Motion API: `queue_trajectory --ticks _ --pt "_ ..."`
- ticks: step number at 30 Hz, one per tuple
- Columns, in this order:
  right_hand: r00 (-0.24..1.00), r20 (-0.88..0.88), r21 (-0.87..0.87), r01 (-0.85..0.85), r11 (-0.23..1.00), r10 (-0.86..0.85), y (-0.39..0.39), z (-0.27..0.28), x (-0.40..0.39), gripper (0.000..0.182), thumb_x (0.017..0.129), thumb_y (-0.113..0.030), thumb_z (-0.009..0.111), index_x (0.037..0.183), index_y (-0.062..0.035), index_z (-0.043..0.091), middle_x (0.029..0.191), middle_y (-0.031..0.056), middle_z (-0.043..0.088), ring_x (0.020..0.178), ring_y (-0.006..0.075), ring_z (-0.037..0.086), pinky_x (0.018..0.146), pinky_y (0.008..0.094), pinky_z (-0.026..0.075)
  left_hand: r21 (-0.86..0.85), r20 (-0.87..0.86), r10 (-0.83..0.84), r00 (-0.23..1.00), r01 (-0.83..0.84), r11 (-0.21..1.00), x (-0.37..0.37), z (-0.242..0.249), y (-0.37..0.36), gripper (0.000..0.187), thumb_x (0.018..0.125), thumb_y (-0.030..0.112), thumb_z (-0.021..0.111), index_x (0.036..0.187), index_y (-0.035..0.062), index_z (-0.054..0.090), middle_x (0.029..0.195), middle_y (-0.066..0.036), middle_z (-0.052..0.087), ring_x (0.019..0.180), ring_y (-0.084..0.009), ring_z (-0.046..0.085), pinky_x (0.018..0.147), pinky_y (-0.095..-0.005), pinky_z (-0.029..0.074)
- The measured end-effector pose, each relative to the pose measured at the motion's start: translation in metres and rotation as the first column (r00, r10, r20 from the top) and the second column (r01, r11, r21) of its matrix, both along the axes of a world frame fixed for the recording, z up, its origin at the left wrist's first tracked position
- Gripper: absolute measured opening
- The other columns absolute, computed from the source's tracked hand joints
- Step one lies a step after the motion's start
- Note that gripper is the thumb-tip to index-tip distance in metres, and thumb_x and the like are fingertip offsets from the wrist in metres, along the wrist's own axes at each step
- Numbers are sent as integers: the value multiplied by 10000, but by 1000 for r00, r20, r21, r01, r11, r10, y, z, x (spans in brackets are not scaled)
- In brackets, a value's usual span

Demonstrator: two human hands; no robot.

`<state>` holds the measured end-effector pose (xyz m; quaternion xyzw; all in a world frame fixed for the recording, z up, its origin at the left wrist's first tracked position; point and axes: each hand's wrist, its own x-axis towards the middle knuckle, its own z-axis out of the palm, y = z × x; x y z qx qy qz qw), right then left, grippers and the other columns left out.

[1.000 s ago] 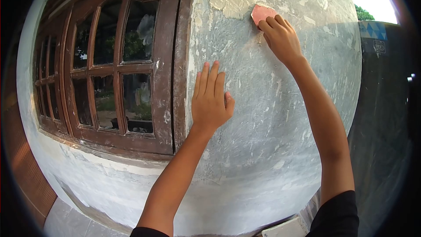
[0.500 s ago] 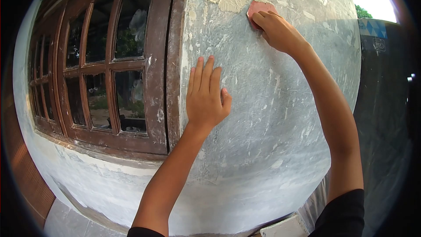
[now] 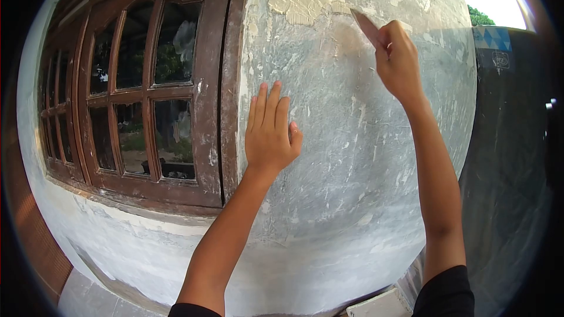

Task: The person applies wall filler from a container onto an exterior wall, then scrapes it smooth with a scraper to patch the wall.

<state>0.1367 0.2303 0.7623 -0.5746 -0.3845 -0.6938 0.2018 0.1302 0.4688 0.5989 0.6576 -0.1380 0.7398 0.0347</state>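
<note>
My right hand (image 3: 399, 61) is closed round a reddish flat putty scraper (image 3: 366, 28), seen nearly edge-on. Its tip meets the grey wall (image 3: 341, 152) at the right end of a raised cream putty patch (image 3: 299, 6). Part of the scraper is hidden by my fingers. Lower and to the left, my left hand (image 3: 270, 135) lies flat against the wall with its fingers stretched upward, holding nothing. Whitish streaks and patches mark the wall around both hands.
A brown wooden window (image 3: 208, 129) with glass panes is set in the wall at left, its frame close to my left hand. At right hangs a dark sheet (image 3: 505, 152) with a blue-and-white strip. A whitish flat-sided object (image 3: 380, 305) sits at the bottom.
My right hand has moved right and slightly down with the scraper, which has turned from face-on to nearly edge-on. The left hand stays flat on the wall; the view has shifted slightly.
</note>
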Motion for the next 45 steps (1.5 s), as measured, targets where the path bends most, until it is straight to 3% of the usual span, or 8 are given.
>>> queue_trajectory --ticks 5,7,11,14,23,32,38,45 --pt "888 -150 416 -343 842 436 -1 18 9 338 873 8 642 1163 22 470 970 151 655 934 245 668 795 351 523 10 20 14 1000 -15 1000 1 0 1 473 804 134 561 1256 1 521 1502 -204 424 1433 -415 342 1164 -538 300" --pt "500 -251 523 -651 551 829 2 21 19 373 885 14 644 1208 61 464 1010 138 647 949 215 659 831 335 543 13 25 20 999 -20 1000 1 0 1 472 802 131 564 1253 -1 522 1502 -205 424 1431 -415 345 1162 -536 302" --pt "270 -337 615 -662 428 902 15 19 36 333 897 21 646 1177 73 473 1056 155 619 922 199 654 899 340 569 14 25 32 999 -32 999 -2 1 -1 467 795 120 574 1243 -6 529 1497 -205 431 1425 -416 355 1158 -533 309" --pt "215 -372 628 -658 416 903 22 17 38 244 905 -1 658 1094 20 505 1027 118 626 932 181 638 887 324 559 17 33 30 999 -30 999 -1 1 0 466 789 119 581 1235 -9 533 1494 -206 434 1422 -416 359 1156 -534 311" --pt "362 -523 617 -464 636 771 24 28 39 217 888 -42 702 994 27 526 934 113 596 824 182 633 792 320 603 17 24 22 999 -23 1000 -4 1 -1 487 754 86 603 1228 -4 535 1492 -207 436 1420 -420 361 1153 -539 313" --pt "346 -643 548 -415 726 683 -2 24 44 210 874 -57 701 988 19 540 922 105 600 820 185 630 797 330 599 36 33 0 999 -1 999 -2 0 1 486 754 82 600 1228 -2 531 1486 -217 440 1419 -431 360 1148 -544 316" --pt "354 -470 599 -546 586 809 -25 13 27 248 867 -13 657 1087 -5 541 963 96 640 875 172 651 826 372 559 35 25 20 999 -21 999 -2 0 2 472 776 110 584 1232 4 528 1491 -214 437 1422 -430 356 1154 -547 310" --pt "599 -386 501 -502 705 702 -30 19 4 249 887 -2 614 1122 22 537 1006 121 661 883 193 664 845 354 546 25 1 28 1000 -28 999 -1 -2 1 460 791 124 569 1235 12 530 1502 -205 429 1425 -424 353 1154 -551 308"
